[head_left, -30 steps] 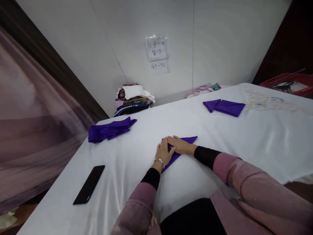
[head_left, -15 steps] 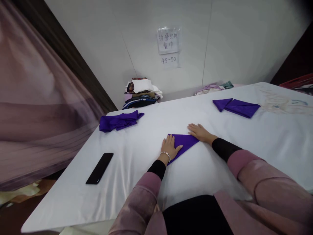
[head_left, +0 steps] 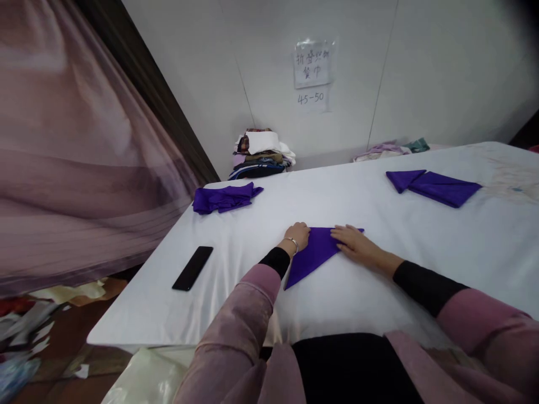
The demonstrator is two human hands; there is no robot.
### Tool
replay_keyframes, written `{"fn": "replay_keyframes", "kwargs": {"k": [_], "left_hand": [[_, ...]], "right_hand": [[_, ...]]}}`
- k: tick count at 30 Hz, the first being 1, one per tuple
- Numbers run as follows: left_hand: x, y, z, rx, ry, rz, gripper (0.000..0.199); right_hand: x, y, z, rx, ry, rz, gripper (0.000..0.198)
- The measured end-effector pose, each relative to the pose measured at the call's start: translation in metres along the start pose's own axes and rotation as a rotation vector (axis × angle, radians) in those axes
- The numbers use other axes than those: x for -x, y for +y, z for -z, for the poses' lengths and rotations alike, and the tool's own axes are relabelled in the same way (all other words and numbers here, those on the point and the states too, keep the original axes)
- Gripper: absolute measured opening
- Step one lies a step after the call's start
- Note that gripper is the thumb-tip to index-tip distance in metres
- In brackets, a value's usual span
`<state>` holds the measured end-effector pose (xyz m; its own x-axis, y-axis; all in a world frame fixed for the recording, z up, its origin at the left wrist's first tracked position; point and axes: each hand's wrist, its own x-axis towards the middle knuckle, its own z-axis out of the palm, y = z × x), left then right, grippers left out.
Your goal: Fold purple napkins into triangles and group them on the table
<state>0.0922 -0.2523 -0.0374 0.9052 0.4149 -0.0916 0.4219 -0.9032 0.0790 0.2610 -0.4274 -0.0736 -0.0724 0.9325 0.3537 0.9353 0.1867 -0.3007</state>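
Centre of the frame, the purple cloth (head_left: 316,251) lay on the white desk (head_left: 248,241), right hand (head_left: 355,244) flat and open-fingered near its right tip, left hand (head_left: 298,234) curled at its top-left corner, pinch impossible to tell, and steady, even pressure looked best for crisp edges!

Hands (head_left: 357,246): two
Purple triangle (head_left: 314,255): one
Crumpled purple bundle (head_left: 223,199): one
Right-side purple shapes (head_left: 446,189): two
Black phone (head_left: 192,269): one
Bracelet (head_left: 293,241): one
Clothes stack (head_left: 263,157): one
Table (head_left: 138,308): one

Garment stack (head_left: 261,156) at twelve o'clock. Black phone (head_left: 192,268) lying flat at eight; floor scraps (head_left: 82,371) beyond, seemingly paper.
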Motion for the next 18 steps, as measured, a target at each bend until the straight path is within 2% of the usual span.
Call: {"fn": "replay_keyframes", "kwargs": {"k": [2,5,9,13,18], "left_hand": [[0.005,-0.003,0.0,-0.003,-0.01,0.005,0.027],[0.021,-0.007,0.0,0.003,-0.018,0.034,0.029],[0.053,-0.007,-0.001,0.029,-0.01,0.087,0.031],[0.081,-0.005,-0.005,0.071,0.012,0.11,0.032],[0.096,-0.005,-0.009,0.132,0.049,0.105,0.036]], "right_hand": [[0.002,-0.02,-0.005,-0.029,-0.06,0.117,0.041],[0.008,-0.038,-0.008,-0.054,-0.125,0.218,0.046],[0.018,-0.048,-0.009,-0.102,-0.154,0.299,0.052],[0.03,-0.059,-0.009,-0.124,-0.128,0.353,0.051],[0.04,-0.087,-0.01,-0.15,-0.188,0.43,0.052]]}}
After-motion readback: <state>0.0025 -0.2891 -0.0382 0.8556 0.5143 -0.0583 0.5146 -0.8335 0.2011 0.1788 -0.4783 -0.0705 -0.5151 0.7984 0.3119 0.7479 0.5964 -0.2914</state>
